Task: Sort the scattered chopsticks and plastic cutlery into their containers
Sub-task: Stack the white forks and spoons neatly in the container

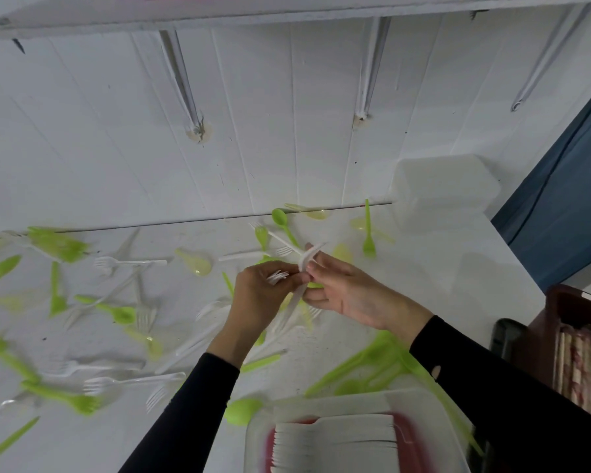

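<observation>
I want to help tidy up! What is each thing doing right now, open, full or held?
left hand: grips bunch of white forks
right hand: pinches one white fork
front tub: open, stacked forks inside
back tub: too hazy to tell
brown box: open, wrapped chopsticks inside
green cutlery: scattered on table

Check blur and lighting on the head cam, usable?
Head view: sharpest at centre, where the left hand and right hand grip white forks; head view edges smear, green cutlery at left and the fork container at bottom streaked; head view light is soft, no glare or hard shadows; wide-angle bends the table edge.
</observation>
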A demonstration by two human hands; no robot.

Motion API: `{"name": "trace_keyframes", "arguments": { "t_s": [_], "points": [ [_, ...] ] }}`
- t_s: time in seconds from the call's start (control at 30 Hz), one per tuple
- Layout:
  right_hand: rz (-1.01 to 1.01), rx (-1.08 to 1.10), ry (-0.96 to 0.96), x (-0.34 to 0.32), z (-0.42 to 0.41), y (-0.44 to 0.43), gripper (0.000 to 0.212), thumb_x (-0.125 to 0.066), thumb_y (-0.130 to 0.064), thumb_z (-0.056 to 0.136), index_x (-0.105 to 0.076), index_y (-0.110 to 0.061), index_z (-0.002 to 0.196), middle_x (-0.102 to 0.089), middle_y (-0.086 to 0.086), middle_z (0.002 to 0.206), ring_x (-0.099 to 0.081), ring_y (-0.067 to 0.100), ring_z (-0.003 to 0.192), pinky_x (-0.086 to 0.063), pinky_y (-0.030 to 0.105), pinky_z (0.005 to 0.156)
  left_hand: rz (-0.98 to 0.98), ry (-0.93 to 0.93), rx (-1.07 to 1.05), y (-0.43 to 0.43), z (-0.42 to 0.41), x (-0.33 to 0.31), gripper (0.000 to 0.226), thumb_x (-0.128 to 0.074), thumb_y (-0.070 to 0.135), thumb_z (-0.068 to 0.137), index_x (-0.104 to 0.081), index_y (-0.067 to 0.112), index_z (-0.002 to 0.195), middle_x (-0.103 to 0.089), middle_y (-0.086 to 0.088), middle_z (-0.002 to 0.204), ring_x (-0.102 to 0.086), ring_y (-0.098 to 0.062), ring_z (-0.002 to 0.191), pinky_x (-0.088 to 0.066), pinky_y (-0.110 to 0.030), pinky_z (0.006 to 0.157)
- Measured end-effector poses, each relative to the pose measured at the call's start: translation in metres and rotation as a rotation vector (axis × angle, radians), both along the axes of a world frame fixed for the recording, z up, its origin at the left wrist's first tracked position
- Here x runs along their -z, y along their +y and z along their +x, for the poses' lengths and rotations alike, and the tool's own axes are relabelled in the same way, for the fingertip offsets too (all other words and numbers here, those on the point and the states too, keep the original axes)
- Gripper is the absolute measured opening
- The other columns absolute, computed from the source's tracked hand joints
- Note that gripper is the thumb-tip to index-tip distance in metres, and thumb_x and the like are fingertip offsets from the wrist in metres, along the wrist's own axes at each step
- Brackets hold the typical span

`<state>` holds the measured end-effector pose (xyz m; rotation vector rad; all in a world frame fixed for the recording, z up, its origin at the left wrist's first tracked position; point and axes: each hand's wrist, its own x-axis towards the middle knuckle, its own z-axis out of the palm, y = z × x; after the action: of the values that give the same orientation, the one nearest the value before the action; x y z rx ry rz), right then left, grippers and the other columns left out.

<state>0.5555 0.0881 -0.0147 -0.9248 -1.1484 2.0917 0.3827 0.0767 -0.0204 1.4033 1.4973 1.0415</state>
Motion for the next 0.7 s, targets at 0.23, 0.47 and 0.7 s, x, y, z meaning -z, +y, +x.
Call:
{"name": "trace_keyframes", "arguments": {
  "t_s": [0.23,0.47,0.7],
  "points": [
    [0.065,0.125,-0.075,0.011,-0.002,0.002,0.019,-0.057,-0.023,0.097,-0.061,-0.02,0.116,-0.064,0.0,0.095,-0.067,0.017,0.096,-0.052,0.032,0.093,-0.06,-0.012,0.16,-0.003,-0.004,-0.004,0.016,-0.081,0.017,0.079,-0.079,0.02,0.094,-0.077,0.009,0.085,-0.071,-0.003,0.082,-0.049,-0.015,0.078],
    [0.059,0.419,-0.383,0.02,0.004,0.019,0.008,-0.046,-0.011,0.096,-0.051,-0.011,0.09,-0.051,0.006,0.073,-0.048,0.014,0.049,-0.046,0.031,0.056,-0.205,-0.171,-0.047,0.0,-0.037,-0.008,0.019,-0.063,0.02,0.095,-0.071,0.003,0.096,-0.071,-0.011,0.08,-0.064,-0.012,0.053,-0.05,-0.021,0.044],
    [0.313,0.09,-1.122,0.065,0.003,0.006,0.039,-0.075,-0.044,0.079,-0.051,-0.012,0.077,-0.049,0.005,0.068,-0.048,0.02,0.058,-0.034,0.027,0.05,-0.152,0.176,-0.126,-0.003,-0.085,0.013,0.013,-0.076,0.034,0.084,-0.075,0.022,0.078,-0.073,0.007,0.069,-0.061,-0.004,0.051,-0.043,-0.017,0.046]
  ]
}}
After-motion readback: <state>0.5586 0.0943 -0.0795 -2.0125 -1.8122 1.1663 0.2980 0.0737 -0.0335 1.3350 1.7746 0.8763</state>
